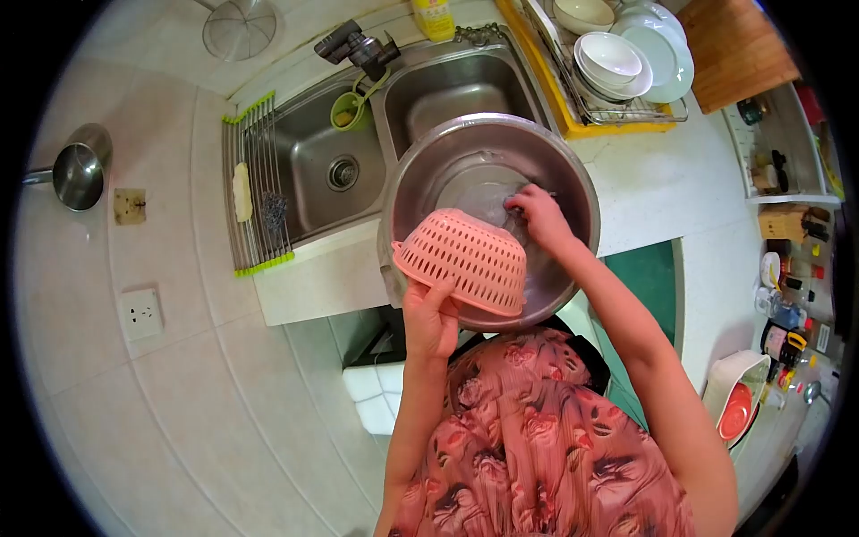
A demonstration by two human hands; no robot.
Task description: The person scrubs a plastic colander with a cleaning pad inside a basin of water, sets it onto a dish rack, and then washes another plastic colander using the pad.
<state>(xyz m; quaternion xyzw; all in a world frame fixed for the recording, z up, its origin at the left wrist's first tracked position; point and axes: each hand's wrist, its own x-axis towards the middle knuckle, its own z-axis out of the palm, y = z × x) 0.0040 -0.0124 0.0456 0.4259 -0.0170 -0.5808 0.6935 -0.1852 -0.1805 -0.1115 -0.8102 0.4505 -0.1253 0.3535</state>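
A pink perforated basket (pixel 465 259) is tilted over the near left part of a large metal basin (pixel 577 188). My left hand (pixel 432 318) grips its lower rim, thumb on the outer side. Inside the basin, which holds some water, my right hand (pixel 540 215) is closed, its fingers bent round something small and dark that I cannot make out. That hand is to the right of the basket, apart from it. The basin stands on the counter edge and overlaps the double sink (pixel 309 197).
A faucet (pixel 362 49) and a green strainer (pixel 349 112) are at the sink. A rolling rack (pixel 259 192) lies across its left side, bearing a scourer (pixel 274 211). Back right stands a dish rack (pixel 617 116) with bowls and plates; bottles line the far right.
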